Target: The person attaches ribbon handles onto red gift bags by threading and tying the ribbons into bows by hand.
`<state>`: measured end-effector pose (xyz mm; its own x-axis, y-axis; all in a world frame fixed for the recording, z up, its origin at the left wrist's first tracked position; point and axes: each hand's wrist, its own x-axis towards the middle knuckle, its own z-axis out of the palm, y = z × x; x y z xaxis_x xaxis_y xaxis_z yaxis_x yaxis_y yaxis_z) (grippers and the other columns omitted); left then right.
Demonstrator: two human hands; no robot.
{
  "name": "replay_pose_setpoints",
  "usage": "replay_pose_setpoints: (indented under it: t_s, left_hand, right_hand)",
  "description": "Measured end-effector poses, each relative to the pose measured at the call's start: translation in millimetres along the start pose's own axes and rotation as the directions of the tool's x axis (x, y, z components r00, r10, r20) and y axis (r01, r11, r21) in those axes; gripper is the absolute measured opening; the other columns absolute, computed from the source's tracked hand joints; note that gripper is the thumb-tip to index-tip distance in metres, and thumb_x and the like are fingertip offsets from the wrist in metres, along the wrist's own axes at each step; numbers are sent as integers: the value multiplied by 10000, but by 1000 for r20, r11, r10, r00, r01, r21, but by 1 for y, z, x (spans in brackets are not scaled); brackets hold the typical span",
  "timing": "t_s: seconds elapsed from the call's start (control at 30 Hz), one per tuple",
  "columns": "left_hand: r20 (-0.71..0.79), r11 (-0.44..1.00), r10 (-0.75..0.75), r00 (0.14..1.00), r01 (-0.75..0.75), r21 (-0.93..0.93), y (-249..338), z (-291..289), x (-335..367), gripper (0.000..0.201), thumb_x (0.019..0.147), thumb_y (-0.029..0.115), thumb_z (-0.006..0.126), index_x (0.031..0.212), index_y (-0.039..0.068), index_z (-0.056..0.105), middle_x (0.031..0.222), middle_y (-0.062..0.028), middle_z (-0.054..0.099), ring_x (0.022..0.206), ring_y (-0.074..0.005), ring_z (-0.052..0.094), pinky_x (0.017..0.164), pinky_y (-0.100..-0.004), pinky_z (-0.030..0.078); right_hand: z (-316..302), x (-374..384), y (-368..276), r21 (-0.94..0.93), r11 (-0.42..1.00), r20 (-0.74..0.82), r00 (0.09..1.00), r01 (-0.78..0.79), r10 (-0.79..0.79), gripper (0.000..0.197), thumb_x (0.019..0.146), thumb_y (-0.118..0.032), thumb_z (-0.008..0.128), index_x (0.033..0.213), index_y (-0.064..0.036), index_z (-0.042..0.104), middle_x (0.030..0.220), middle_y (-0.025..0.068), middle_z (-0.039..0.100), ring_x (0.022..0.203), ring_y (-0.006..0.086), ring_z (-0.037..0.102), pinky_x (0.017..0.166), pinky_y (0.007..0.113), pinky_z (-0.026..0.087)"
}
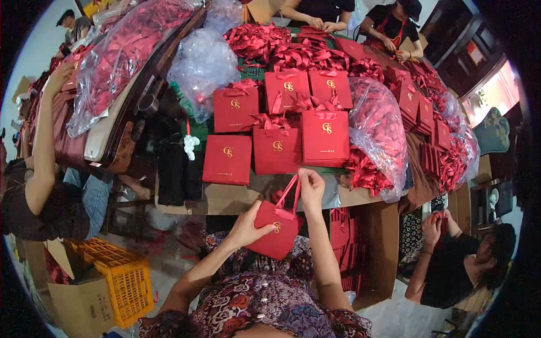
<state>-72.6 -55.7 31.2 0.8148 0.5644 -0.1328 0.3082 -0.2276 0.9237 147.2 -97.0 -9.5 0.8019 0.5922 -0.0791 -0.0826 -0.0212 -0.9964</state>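
Observation:
A small red paper gift bag (280, 242) with a gold emblem hangs tilted in front of my body, below the table's near edge. My left hand (253, 225) grips it by its left side, thumb across the front face. Above and to the right, my right hand (312, 188) pinches the bag's red ribbon handle (291, 190) and holds it stretched upward. Just beyond, stacks of matching red gift bags (226, 160) lie on the table, several with ribbon handles on top.
Clear plastic sacks of red ribbon (378, 132) flank the stacks. Below the table, at right, stands a cardboard box (384, 248) holding red bags. A yellow plastic crate (131, 284) is on the floor at left. Co-workers sit around both sides and the far end; a metal cup (147, 103) stands at left.

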Motion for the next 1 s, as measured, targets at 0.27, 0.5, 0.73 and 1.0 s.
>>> replay_pose_setpoints:
  t_s: [0.27, 0.5, 0.73, 1.0]
  left_hand:
    - [-114, 979, 21, 993, -43, -198, -7, -1, 0, 563, 829, 152, 792, 1283, -8, 500, 1140, -121, 656, 1037, -184, 629, 909, -341, 502]
    - [-481, 960, 194, 855, -266, -86, 27, -45, 78, 470, 861, 117, 753, 1246, -21, 522, 1109, -103, 655, 1002, -162, 618, 898, -323, 501]
    - [-496, 974, 199, 845, -228, 1, -5, -37, 152, 490, 895, 163, 686, 1274, -18, 434, 1116, -272, 643, 1023, -404, 655, 826, -429, 531]
    - [-599, 945, 279, 751, -104, 310, -13, -11, 155, 657, 858, 141, 696, 1360, -94, 343, 1169, -306, 424, 1099, -482, 473, 966, -504, 425]
  right_hand:
    - [-5, 4, 4, -80, 992, 133, 988, 93, -82, 264, 981, -168, 616, 1139, 33, 678, 965, 51, 700, 915, 98, 616, 822, 243, 486]
    - [-28, -6, 14, -128, 989, 11, 998, 68, -67, 224, 1023, -147, 529, 1129, 4, 656, 997, 61, 691, 917, 124, 617, 839, 268, 484]
    - [-14, -26, 0, -399, 810, 74, 895, 431, -440, 169, 968, -75, 584, 1112, -18, 652, 957, 92, 612, 756, 174, 571, 656, 294, 465]
    - [12, -23, 4, -594, 489, 456, 768, 639, -451, 589, 826, -17, 661, 1390, -67, 496, 1423, 183, 438, 1292, 422, 435, 1050, 476, 414]
